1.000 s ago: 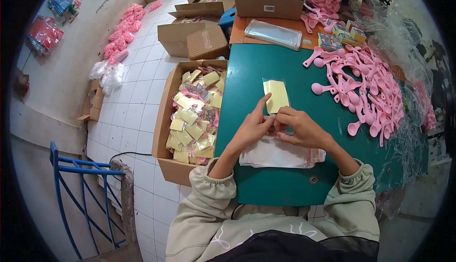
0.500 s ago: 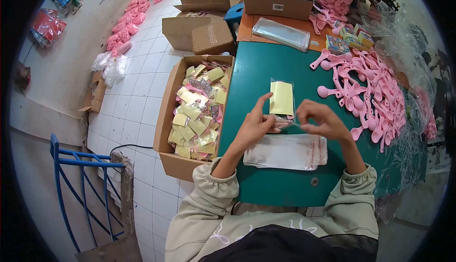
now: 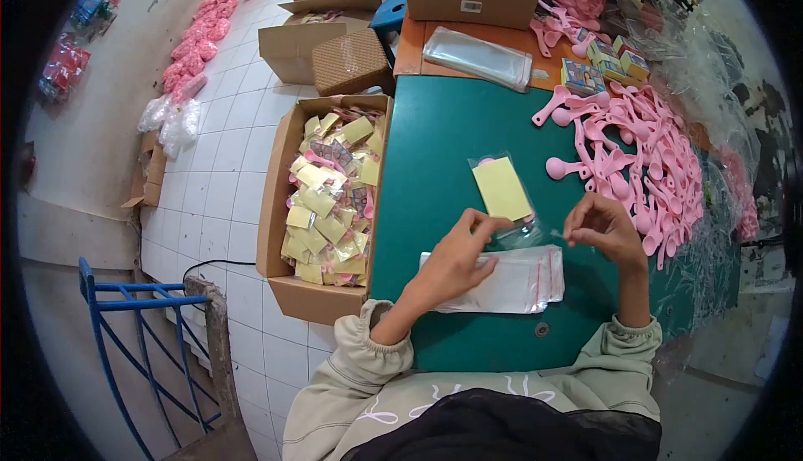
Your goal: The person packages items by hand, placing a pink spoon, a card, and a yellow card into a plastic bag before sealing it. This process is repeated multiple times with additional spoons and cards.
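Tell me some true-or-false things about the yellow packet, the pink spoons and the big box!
1. The packet has a yellow card inside. True.
2. The pink spoons are piled on the person's left. False: they lie on the right side of the green table.
3. The left hand holds the packet's near end. True.
4. The cardboard box beside the table has nothing in it. False: it is full of filled packets.
5. The right hand lies flat on the spoons. False: it is beside the packet, fingertips pinched together.
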A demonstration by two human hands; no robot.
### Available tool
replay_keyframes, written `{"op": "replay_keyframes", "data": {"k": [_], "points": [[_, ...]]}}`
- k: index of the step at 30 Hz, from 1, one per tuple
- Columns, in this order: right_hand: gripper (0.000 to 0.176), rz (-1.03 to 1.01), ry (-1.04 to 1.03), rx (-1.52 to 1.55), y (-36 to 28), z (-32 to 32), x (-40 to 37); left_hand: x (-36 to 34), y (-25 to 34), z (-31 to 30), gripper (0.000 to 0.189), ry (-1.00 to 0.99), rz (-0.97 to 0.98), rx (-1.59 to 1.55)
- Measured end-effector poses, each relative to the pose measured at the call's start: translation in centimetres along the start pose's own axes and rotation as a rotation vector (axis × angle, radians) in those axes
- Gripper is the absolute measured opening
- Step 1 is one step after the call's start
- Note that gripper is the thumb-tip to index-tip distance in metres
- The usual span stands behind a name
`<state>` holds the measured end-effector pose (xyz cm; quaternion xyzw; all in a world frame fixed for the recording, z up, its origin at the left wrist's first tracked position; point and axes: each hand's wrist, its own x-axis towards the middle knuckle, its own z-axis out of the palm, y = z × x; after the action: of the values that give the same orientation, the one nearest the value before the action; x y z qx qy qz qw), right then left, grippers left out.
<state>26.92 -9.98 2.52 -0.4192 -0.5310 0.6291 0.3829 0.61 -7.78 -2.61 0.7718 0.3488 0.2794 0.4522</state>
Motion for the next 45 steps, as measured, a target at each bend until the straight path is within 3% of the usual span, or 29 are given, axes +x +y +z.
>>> {"op": "replay_keyframes", "data": {"k": [1, 6, 11, 15, 17, 19, 23, 25, 26, 28, 32, 38, 45], "points": [[0.013, 0.0, -0.016, 0.023, -0.2, 0.7, 0.3, 0.0, 0.4, 0.4, 0.041, 0.035, 0.092, 0.13], [0.013, -0.033, -0.097, 0.078, -0.7, 2.2, 1.3, 0.1, -0.5, 0.7, 0.023, 0.099, 0.048, 0.146], [0.012, -0.009, 0.049, 0.004, -0.8, 0.1, 0.0, 0.1, -0.7, -0.2, 0.017, 0.119, 0.036, 0.074], [0.009, -0.016, 0.073, -0.257, -2.7, -5.8, -3.3, 0.0, -1.1, -0.4, 0.017, 0.128, 0.026, 0.056], [0.015, -0.152, 0.153, -0.359, -2.5, -13.0, -5.2, -0.2, -1.1, -0.5, 0.017, 0.132, 0.006, 0.028], [0.027, 0.09, 0.882, -1.112, -3.1, -15.9, -6.3, -0.2, -1.0, -0.7, 0.017, 0.14, -0.001, 0.02], [0.043, -0.061, 0.85, -0.958, 0.5, -11.8, -4.0, -0.2, -0.7, -0.9, 0.016, 0.172, -0.008, -0.02], [0.05, -0.25, 0.509, -1.01, 0.5, -3.3, -1.3, -0.2, -0.7, -0.9, 0.015, 0.191, -0.015, -0.027], [0.054, -0.172, 0.23, -0.8, 0.7, 0.1, -0.4, -0.1, -0.7, -0.9, 0.015, 0.201, -0.016, -0.029], [0.04, -0.09, 0.194, -0.565, 2.0, 5.4, 1.2, -0.1, -0.7, -1.0, 0.015, 0.214, -0.032, -0.055], [0.012, -0.091, 0.254, -0.417, 5.1, 6.6, 2.8, -0.2, -0.5, -1.6, 0.015, 0.186, -0.069, -0.073], [0.01, -0.001, 0.281, -0.065, 6.8, 6.3, 2.7, -0.1, -1.6, -0.7, 0.014, 0.295, -0.106, -0.036], [0.009, 0.089, 0.407, -0.024, 6.6, 6.8, 3.4, 0.5, -2.4, -0.6, 0.016, 0.216, -0.272, -0.114]]}}
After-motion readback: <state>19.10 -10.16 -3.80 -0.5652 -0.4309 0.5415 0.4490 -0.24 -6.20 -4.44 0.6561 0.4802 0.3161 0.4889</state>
